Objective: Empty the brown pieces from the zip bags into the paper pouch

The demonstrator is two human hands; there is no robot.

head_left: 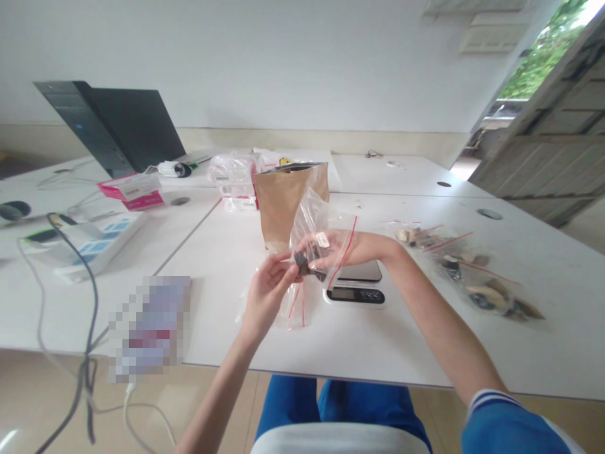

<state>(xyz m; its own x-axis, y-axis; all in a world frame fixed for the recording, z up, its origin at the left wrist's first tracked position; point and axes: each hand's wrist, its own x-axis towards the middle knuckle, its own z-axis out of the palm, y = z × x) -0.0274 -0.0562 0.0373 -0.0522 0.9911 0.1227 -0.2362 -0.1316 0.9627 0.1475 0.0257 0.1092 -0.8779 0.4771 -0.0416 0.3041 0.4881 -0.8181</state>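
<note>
I'm holding a clear zip bag [309,227] with red stripes upright in front of me, its long axis running roughly up and down and tilting slightly, its open top pointing away from me above a small clump of dark pieces [305,263]. My left hand [269,293] is pinching narrowly at the clump, and my right hand [352,248] is reaching in from the other side, its fingers lying together against the bag, though I can't tell how firmly they're gripping. Both hands are hovering over a white table [236,334], just before one digital scale [357,284] and one kraft paper bag [283,202]. Three loose bags of pieces [466,271] are lying to my right, as far as I can count, with one laptop [137,129] standing far left, a white wall [302,63] ahead, and one wooden door [553,132] standing open.
</note>
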